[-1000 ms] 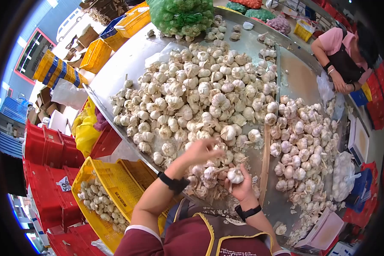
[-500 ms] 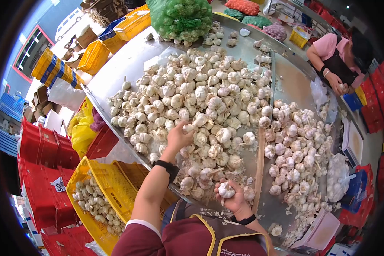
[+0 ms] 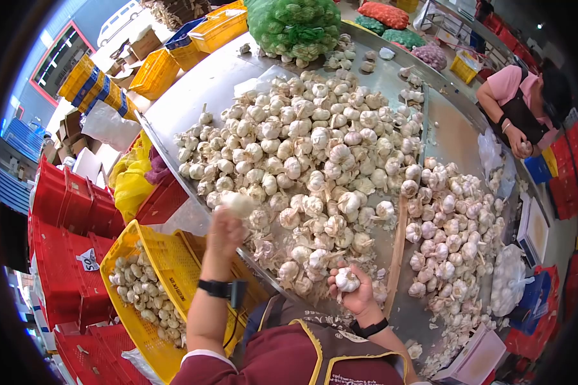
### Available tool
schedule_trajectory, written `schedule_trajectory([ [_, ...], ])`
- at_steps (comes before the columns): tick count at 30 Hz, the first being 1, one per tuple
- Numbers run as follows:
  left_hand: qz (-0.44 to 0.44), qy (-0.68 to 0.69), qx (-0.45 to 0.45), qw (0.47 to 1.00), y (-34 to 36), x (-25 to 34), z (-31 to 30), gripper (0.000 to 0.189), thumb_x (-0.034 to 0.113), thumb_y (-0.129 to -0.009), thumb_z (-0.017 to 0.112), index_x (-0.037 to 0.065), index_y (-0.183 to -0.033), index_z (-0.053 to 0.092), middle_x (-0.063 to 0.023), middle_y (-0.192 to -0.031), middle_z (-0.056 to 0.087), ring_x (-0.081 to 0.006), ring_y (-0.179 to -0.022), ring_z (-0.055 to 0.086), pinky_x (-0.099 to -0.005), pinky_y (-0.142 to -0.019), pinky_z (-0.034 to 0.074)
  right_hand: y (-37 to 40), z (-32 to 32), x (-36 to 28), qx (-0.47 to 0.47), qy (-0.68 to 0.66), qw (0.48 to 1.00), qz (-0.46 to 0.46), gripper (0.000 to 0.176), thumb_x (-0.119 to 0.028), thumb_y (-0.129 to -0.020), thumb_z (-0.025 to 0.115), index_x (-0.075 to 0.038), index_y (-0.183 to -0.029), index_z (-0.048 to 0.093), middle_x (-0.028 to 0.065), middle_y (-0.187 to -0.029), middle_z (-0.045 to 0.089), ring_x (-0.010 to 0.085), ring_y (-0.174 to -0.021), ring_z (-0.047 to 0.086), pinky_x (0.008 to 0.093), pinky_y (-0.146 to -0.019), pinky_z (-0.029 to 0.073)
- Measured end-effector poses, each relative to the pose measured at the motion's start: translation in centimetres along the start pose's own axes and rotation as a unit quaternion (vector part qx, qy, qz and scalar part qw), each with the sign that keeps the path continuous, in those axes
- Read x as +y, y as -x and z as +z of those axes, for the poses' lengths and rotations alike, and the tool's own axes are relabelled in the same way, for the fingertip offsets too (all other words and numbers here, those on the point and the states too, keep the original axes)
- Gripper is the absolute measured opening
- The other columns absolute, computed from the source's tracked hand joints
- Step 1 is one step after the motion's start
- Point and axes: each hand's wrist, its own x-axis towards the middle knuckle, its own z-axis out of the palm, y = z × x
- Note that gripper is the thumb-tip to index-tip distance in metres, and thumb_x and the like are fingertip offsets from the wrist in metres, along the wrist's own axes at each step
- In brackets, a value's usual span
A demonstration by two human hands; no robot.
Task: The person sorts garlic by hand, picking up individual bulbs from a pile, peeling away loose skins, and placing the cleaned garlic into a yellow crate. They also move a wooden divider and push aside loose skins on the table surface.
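My left hand (image 3: 225, 232), blurred by motion, is closed on a garlic bulb (image 3: 239, 204) at its fingertips, above the metal table's left edge. The bulb is smeared too. Close to my body, my right hand (image 3: 361, 296) curls around another garlic bulb (image 3: 347, 280), its white side facing up. Beyond both hands a large heap of garlic bulbs (image 3: 321, 138) spreads over the table. A second pile (image 3: 453, 221) lies to the right, past a wooden strip (image 3: 396, 247).
A yellow crate (image 3: 167, 276) with garlic inside stands at my left, beside stacked red crates (image 3: 64, 256). A green net sack (image 3: 292, 29) sits at the table's far end. Across on the right, a person in pink (image 3: 514, 90) handles a bulb. White trays (image 3: 475, 353) line the right edge.
My left hand has pulled back from the heap toward the table's left edge, now with a bulb in its fingers. My right hand keeps its bulb. The view has shifted slightly.
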Motion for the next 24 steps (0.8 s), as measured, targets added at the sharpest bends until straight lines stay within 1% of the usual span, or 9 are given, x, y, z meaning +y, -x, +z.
schedule_trajectory([
  [2, 0.05, 0.016, -0.045, 0.998, 2.9, 5.1, -3.0, 0.039, 0.029, -0.09, 0.059, 0.007, -0.122, 0.053, -0.0033, -0.086, 0.065, -0.0032, -0.05, 0.052, -0.0131, -0.038, 0.043, -0.1, -0.4, -0.1, 0.002, -0.001, 1.0, -0.002, 0.029, -0.028, -0.092, 0.058, -0.007, -0.111, 0.06, 0.0142, -0.104, 0.062, 0.0292, -0.093, 0.062, 0.0407, -0.077, 0.054],
  [5, 0.303, 0.06, 0.165, 0.937, 9.1, 12.2, -5.1, 0.043, 0.032, -0.09, 0.058, 0.002, -0.121, 0.053, 0.0005, -0.077, 0.056, -0.0066, -0.051, 0.038, -0.0214, -0.049, 0.036, -0.4, -0.8, -0.4, 0.0, -0.011, 1.0, -0.003, 0.029, -0.029, -0.091, 0.058, -0.008, -0.111, 0.06, 0.0131, -0.103, 0.061, 0.0282, -0.093, 0.06, 0.04, -0.077, 0.054],
  [6, 0.306, 0.119, 0.066, 0.942, 11.5, 15.5, -10.6, 0.038, 0.03, -0.09, 0.057, 0.001, -0.114, 0.056, 0.0015, -0.075, 0.048, -0.0083, -0.052, 0.037, -0.0225, -0.048, 0.033, -0.5, -0.8, -0.4, -0.003, -0.019, 1.0, -0.002, 0.029, -0.029, -0.091, 0.058, -0.008, -0.111, 0.06, 0.0129, -0.103, 0.061, 0.0279, -0.093, 0.06, 0.0397, -0.078, 0.053],
  [9, 0.413, 0.191, 0.332, 0.826, 14.3, 16.8, -8.6, 0.032, 0.028, -0.089, 0.056, 0.001, -0.108, 0.058, 0.0023, -0.069, 0.042, -0.0087, -0.052, 0.037, -0.0227, -0.048, 0.034, -1.1, -0.3, -0.4, 0.0, -0.044, 0.999, 0.02, 0.029, -0.03, -0.091, 0.058, -0.008, -0.11, 0.06, 0.0129, -0.103, 0.061, 0.0278, -0.094, 0.06, 0.0394, -0.078, 0.053],
  [12, 0.306, 0.027, 0.288, 0.907, 13.6, 14.8, -11.5, 0.028, 0.029, -0.091, 0.056, 0.006, -0.106, 0.058, 0.0026, -0.066, 0.042, -0.0086, -0.052, 0.039, -0.0227, -0.047, 0.035, -1.7, 0.1, -0.1, -0.012, -0.007, 0.999, 0.028, 0.029, -0.03, -0.091, 0.059, -0.008, -0.11, 0.06, 0.0128, -0.103, 0.061, 0.0277, -0.094, 0.06, 0.0394, -0.078, 0.053],
  [15, 0.163, -0.239, 0.378, 0.879, 6.1, 6.7, -4.0, 0.022, 0.029, -0.091, 0.059, 0.011, -0.104, 0.06, 0.001, -0.071, 0.052, -0.0092, -0.053, 0.046, -0.0229, -0.046, 0.039, -1.7, 0.6, 0.5, -0.007, 0.009, 0.999, 0.032, 0.028, -0.027, -0.091, 0.058, -0.006, -0.11, 0.059, 0.0144, -0.102, 0.064, 0.0287, -0.091, 0.064, 0.0404, -0.075, 0.055],
  [17, 0.058, -0.427, 0.253, 0.867, 1.9, 1.1, 0.0, 0.035, 0.03, -0.089, 0.063, 0.007, -0.115, 0.059, -0.0047, -0.084, 0.062, -0.0109, -0.062, 0.056, -0.0246, -0.052, 0.046, -1.2, 0.7, 0.9, -0.002, 0.009, 0.999, 0.042, 0.028, -0.027, -0.091, 0.058, -0.006, -0.11, 0.059, 0.0145, -0.102, 0.064, 0.0288, -0.091, 0.065, 0.0407, -0.075, 0.055],
  [20, -0.049, -0.725, 0.1, 0.68, -3.4, -6.1, 5.6, 0.062, 0.048, -0.083, 0.067, 0.006, -0.126, 0.052, -0.0159, -0.106, 0.064, -0.0268, -0.096, 0.065, -0.0391, -0.082, 0.052, -0.3, 0.1, 1.4, 0.009, 0.014, 0.999, 0.049, 0.029, -0.027, -0.092, 0.057, -0.006, -0.112, 0.059, 0.0148, -0.102, 0.065, 0.0291, -0.09, 0.065, 0.0414, -0.076, 0.055],
  [24, -0.012, -0.848, 0.071, 0.525, -8.1, -12.6, 7.5, 0.065, 0.052, -0.072, 0.073, 0.005, -0.114, 0.056, -0.0215, -0.111, 0.061, -0.0348, -0.101, 0.062, -0.0431, -0.081, 0.051, 0.9, -1.4, 1.4, 0.024, 0.041, 0.999, 0.022, 0.031, -0.027, -0.092, 0.056, -0.005, -0.114, 0.057, 0.0152, -0.104, 0.065, 0.03, -0.091, 0.065, 0.0422, -0.077, 0.055],
])
